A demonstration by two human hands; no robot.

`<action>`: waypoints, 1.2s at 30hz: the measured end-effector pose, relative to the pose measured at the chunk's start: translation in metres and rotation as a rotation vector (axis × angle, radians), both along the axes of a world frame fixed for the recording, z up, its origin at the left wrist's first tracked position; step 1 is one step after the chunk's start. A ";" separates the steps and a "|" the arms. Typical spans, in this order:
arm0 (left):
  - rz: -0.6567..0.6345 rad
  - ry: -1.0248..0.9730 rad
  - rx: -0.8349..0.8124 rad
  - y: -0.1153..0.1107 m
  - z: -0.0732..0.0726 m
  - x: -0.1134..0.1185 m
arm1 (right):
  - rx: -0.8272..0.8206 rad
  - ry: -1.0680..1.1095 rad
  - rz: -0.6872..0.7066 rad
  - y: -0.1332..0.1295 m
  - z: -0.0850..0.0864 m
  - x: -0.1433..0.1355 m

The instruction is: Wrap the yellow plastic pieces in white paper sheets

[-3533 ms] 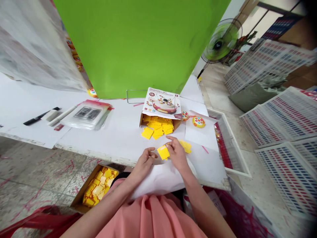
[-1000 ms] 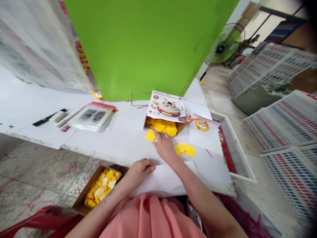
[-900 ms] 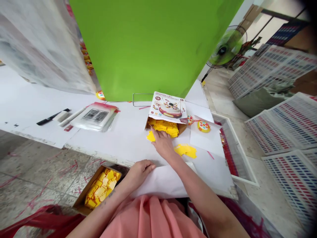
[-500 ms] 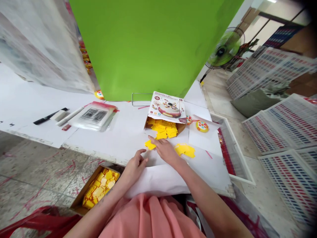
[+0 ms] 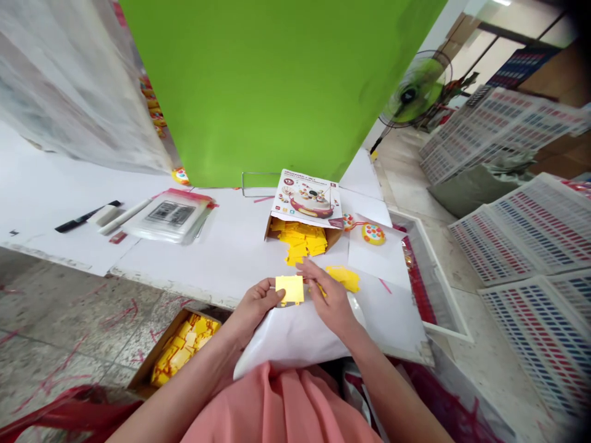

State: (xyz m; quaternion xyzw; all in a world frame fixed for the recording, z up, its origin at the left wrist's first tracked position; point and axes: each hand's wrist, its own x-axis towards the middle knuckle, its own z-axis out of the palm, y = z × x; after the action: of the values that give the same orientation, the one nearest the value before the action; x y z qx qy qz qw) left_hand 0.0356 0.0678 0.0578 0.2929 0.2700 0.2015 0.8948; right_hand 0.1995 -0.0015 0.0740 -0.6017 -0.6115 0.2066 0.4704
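My left hand point(image 5: 253, 306) pinches a flat yellow plastic cover point(image 5: 289, 290) by its left edge, thumb on top. The cover is square, with small tabs along its lower edge. At its right edge is my right hand point(image 5: 329, 297), with curled fingers drawn close together; what sits between them is too small to make out. Behind my hands, an open printed toy box point(image 5: 305, 200) lies on its side, and a heap of similar yellow covers point(image 5: 302, 237) spills from its mouth. More yellow pieces point(image 5: 344, 277) lie just right of my right hand.
A brown carton point(image 5: 184, 351) of yellow pieces sits low at the left. On the white table point(image 5: 184, 271) are a stack of clear bags point(image 5: 168, 215), a black marker point(image 5: 87, 216) and a dotted yellow toy point(image 5: 373, 233). A green panel point(image 5: 286, 92) rises behind; white crates point(image 5: 545, 320) stand right.
My left hand has taken hold of a yellow cover, now raised from the table in front of me. My right hand has drawn back and right, to the cover's right edge.
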 end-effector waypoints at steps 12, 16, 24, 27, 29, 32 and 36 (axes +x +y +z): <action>0.039 0.060 0.075 -0.010 -0.009 0.012 | -0.154 0.148 -0.285 -0.003 0.009 -0.006; 0.061 0.117 0.155 -0.010 -0.009 0.012 | -0.259 0.083 -0.220 -0.001 0.011 -0.004; 0.076 0.202 0.293 -0.011 -0.012 0.011 | -0.325 0.001 -0.230 0.003 0.008 -0.010; 0.055 0.186 0.304 -0.011 -0.012 0.011 | -0.311 -0.040 -0.234 0.004 0.007 -0.011; 0.041 0.174 0.308 -0.011 -0.012 0.011 | -0.310 -0.063 -0.236 0.004 0.006 -0.011; 0.035 0.170 0.316 -0.011 -0.011 0.011 | -0.321 -0.082 -0.232 0.004 0.006 -0.010; 0.020 0.169 0.348 -0.011 -0.012 0.012 | -0.327 -0.095 -0.227 0.004 0.006 -0.011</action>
State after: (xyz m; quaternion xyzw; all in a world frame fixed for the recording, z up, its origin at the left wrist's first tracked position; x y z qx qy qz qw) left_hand 0.0472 0.0571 0.0461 0.4561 0.3082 0.2289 0.8029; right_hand 0.1887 0.0028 0.0802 -0.7442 -0.5196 0.2199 0.3575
